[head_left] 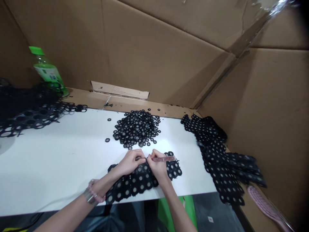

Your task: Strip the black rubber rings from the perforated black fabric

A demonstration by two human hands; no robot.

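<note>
A black rubbery sheet point(141, 181) with rows of pale round discs lies at the table's front edge, under both hands. My left hand point(131, 161) is closed in a pinch at the sheet's upper edge. My right hand point(157, 166) grips a slim pen-like tool with a clear pinkish handle point(164, 159), which sticks out to the right. The tool's tip is hidden by the fingers, close to the left fingertips. Just beyond the hands sits a heap of small black rings with pale centres point(137, 127).
More dotted black sheets point(217, 161) are piled at the right edge, beside a pink hairbrush point(263, 203). Black lattice scraps point(31, 109) and a green drink bottle point(49, 72) stand at the left. Cardboard walls point(154, 54) enclose the white table point(60, 161) behind and at right.
</note>
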